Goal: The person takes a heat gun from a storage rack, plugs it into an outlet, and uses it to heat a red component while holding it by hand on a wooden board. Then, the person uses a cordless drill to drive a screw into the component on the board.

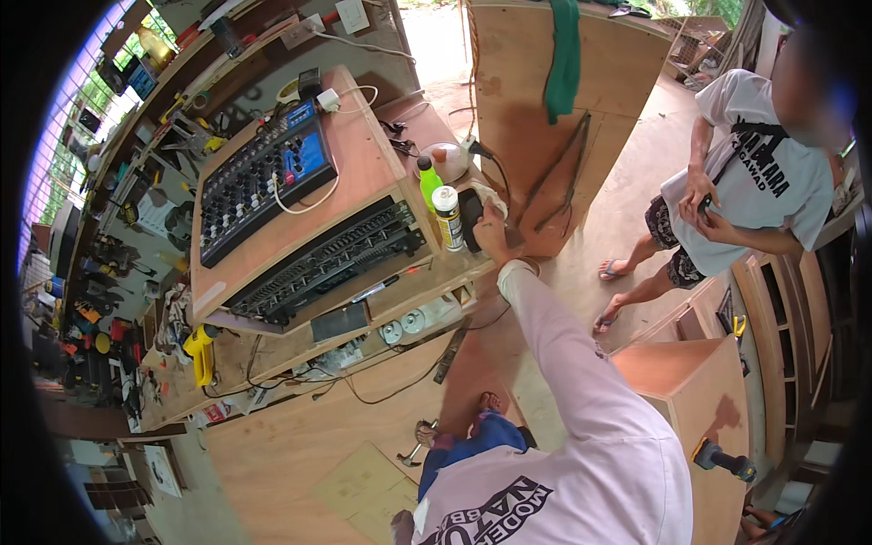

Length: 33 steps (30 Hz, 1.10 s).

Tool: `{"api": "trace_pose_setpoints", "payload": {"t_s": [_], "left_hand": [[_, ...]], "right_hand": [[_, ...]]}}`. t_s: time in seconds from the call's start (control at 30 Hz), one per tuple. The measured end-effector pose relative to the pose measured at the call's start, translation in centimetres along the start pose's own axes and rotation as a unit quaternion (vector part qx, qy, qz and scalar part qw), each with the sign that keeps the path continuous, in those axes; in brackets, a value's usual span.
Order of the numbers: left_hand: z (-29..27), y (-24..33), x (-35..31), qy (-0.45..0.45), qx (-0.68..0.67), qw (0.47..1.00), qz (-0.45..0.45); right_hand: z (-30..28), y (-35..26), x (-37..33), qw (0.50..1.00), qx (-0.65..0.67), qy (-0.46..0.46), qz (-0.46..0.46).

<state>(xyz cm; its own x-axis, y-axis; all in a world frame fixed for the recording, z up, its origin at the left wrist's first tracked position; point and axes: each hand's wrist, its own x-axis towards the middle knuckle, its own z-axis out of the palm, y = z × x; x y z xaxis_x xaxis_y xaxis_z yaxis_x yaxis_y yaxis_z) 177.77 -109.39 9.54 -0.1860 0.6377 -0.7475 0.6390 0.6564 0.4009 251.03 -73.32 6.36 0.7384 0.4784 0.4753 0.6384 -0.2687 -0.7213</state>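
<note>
My right arm stretches out to the corner of the workbench. There my right hand (492, 236) has its fingers closed on a crumpled white cloth (491, 199). Just left of that hand lies a flat black object (470, 218), its kind unclear. Beside it stand a white bottle with a printed label (448, 220) and a bright green bottle (429, 184). My left hand (402, 525) shows only in part at the lower edge, hanging by my side; its fingers cannot be made out.
An audio mixer (268, 182) sits on a wooden cabinet holding rack equipment (322, 259). A yellow heat gun (202, 354) and cables lie on the bench. A hammer (411, 454) is by my feet. Another person (745, 173) stands at right, beyond a wooden box (677, 363) with a drill (724, 460).
</note>
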Motion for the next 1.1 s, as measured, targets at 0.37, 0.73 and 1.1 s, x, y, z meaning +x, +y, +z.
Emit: {"api": "trace_pose_setpoints", "payload": {"t_s": [0.37,0.73,1.1], "left_hand": [[1.5,-1.8,-0.1,-0.009,0.005,1.000,0.008],[1.5,-7.1,2.2,0.008,0.216,0.946,0.240],[5.6,-13.1,-1.8,-0.019,0.038,0.999,0.029]], "right_hand": [[-8.8,-5.5,-1.5,0.967,-0.072,-0.246,0.011],[-4.9,-8.4,-3.0,0.930,-0.258,-0.232,0.118],[-6.6,-5.0,-13.3,0.982,-0.184,-0.019,-0.030]]}}
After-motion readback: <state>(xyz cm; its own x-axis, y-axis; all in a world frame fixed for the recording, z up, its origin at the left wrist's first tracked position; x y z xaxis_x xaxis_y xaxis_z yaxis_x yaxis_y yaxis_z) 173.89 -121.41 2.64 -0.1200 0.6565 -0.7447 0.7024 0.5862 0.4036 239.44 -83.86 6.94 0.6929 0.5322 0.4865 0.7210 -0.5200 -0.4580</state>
